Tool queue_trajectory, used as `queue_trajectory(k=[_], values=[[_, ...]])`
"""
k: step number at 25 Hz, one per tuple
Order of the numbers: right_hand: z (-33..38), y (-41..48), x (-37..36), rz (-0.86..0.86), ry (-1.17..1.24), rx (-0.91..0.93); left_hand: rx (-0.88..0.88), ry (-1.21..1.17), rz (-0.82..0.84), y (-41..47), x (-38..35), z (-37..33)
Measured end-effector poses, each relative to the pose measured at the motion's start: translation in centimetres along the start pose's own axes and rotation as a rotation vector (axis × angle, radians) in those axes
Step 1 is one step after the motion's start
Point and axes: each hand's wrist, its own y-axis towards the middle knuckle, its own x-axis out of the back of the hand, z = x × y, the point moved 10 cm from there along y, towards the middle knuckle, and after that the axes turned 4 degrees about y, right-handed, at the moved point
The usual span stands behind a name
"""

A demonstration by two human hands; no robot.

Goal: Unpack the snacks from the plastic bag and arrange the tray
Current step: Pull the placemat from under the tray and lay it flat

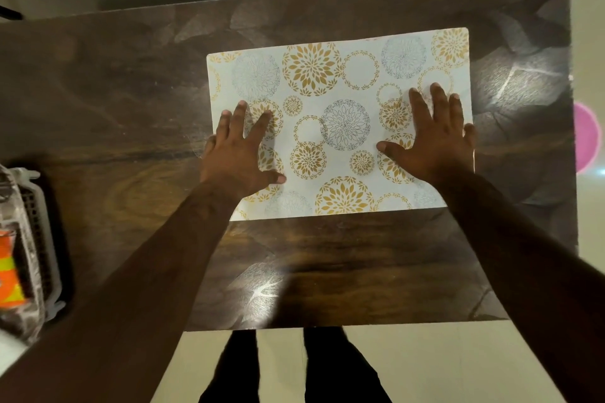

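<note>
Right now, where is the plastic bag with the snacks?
In the head view, the plastic bag lies at the far left edge of the wooden table, in a white tray, apart from the left hand on the placemat.

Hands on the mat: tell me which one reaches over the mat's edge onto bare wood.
The left hand: its outer fingers and heel overlap the placemat's left edge onto the table. The right hand lies inside the mat's right edge.

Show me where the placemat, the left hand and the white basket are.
placemat (343, 82): head view, bare patterned middle.
left hand (237, 154): head view, back of hand.
white basket (49, 239): head view, right rim.
</note>
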Motion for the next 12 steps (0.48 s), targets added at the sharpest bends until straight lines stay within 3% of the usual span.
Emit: queue_trajectory(k=[12], values=[[9.8, -6.0, 2.1, -0.065, 0.063, 0.157, 0.031, -0.033, -0.121, -6.5, 4.5, 5.1]])
